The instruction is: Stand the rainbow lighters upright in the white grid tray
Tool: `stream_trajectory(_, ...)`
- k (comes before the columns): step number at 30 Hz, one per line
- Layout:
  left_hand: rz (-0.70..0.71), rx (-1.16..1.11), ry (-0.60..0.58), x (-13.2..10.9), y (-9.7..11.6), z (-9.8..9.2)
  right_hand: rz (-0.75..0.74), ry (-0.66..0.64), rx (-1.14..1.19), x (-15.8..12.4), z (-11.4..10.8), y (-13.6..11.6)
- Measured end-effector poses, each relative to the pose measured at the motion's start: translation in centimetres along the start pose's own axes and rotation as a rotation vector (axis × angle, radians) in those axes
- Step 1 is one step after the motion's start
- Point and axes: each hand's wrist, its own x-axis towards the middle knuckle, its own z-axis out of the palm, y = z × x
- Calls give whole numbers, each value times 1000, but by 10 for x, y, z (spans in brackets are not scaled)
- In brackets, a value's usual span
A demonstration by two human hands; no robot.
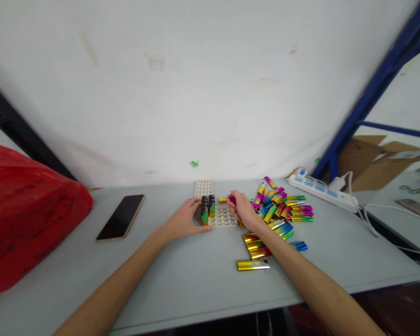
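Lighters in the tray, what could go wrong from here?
1. The upright lighters fill only the tray's left end, by the left hand; a bump could topple them.
2. The right hand pinches a pink lighter over the tray; a loose grip might drop it.
3. The right forearm lies beside the loose pile; it could sweep some toward the table edge.

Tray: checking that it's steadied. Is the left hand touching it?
Touching. The head view shows the left hand gripping the tray at its left end, fingers beside the upright lighters.
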Motion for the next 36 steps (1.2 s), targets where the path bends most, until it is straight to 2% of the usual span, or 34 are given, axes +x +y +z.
stream_trajectory(4, 14, -6, 5, 0, -1, 1, 6, -21, -58, 2, 0, 4)
stream_trajectory(8, 13, -29, -2, 1, 0, 0, -91, -94, -66, -1, 0, 3)
stream_trajectory(11, 4, -31, -14, 0, 1, 0, -249, -87, -231, -6, 0, -3)
stream_trajectory(16, 17, -36, 4, 0, 0, 1, -662, -53, -716, -14, -4, -12)
stream_trajectory(18, 28, -38, 10, -1, -1, 1, -725, -77, -797, -15, -5, -11)
stream_trajectory(26, 23, -41, 10, 0, -1, 2, -580, 7, -710, -12, 3, 3)
stream_trajectory(29, 38, -43, 5, -1, -1, 2, -594, -24, -784, -9, 5, 8)
stream_trajectory(36, 20, -28, 9, 0, 0, 2, -596, 8, -1014, -5, 0, 7)
